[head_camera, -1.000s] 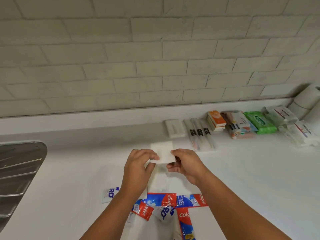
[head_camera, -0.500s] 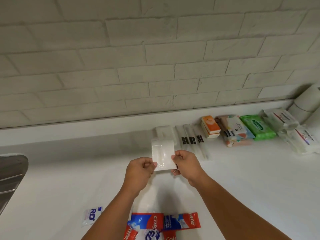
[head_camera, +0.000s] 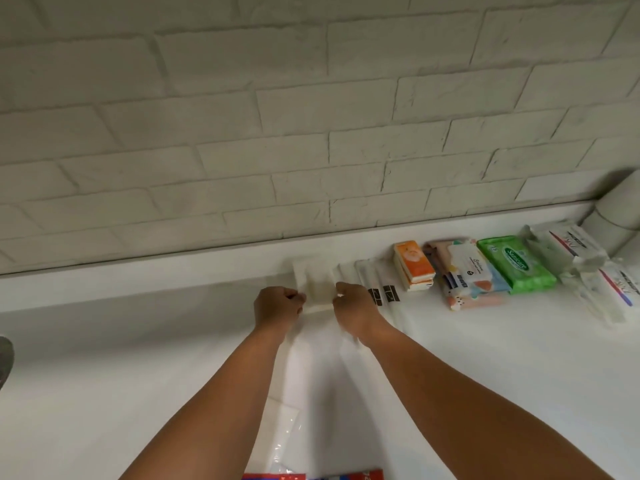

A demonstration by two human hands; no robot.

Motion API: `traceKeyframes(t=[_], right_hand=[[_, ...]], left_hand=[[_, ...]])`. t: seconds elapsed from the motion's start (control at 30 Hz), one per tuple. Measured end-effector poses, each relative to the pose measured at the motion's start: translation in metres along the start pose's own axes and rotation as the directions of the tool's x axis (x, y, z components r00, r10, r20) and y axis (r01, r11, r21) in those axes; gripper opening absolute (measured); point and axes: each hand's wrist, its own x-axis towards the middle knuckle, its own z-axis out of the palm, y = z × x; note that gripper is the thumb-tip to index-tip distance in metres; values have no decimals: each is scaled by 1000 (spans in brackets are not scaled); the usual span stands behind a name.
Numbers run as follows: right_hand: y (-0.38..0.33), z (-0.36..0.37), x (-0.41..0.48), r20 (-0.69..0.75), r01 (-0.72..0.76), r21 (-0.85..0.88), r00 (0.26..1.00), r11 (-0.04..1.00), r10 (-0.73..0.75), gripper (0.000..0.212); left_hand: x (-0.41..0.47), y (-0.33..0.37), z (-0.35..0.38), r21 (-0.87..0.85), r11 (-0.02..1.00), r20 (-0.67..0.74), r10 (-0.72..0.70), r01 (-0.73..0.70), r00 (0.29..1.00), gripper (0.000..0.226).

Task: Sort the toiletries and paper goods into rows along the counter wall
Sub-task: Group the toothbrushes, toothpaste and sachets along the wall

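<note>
Against the counter wall: 1 white packet (head_camera: pixel 313 284), long axis pointing at the wall, far end by the ledge. L hand (head_camera: pixel 278 306) & R hand (head_camera: pixel 356 306) each pinch a near corner. Just right: clear sleeves (head_camera: pixel 367 275) w/ 2 black labels, orange tissue stack (head_camera: pixel 414 268), 1 green wipes pack (head_camera: pixel 516 265).

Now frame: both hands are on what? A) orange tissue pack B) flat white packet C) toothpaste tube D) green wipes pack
B: the left hand and right hand pinch the flat white packet by its side edges.
</note>
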Motion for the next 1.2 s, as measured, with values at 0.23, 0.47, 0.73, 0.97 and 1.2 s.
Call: traceKeyframes(t=[0.23,0.47,0.73,0.97,1.2], right_hand=[[-10,1,-2,38,20,-208,999,978,-12,50],[-6,5,5,1,-2,-195,1000,981,2,50],[-9,3,1,-4,0,-145,1000,989,-1,52],[-11,6,-28,-69,155,-291,981,944,-182,45],[-8,23,-76,-51,290,-284,947,914,-316,46]], left_hand=[[15,-10,14,59,995,-5,-75,75,997,15],[22,-14,20,100,993,-4,-56,56,998,18],[17,-12,18,139,990,-6,-13,14,1000,18],[-10,-1,-4,131,985,-22,113,-109,993,25],[-64,-9,-44,132,947,15,294,-293,956,23]])
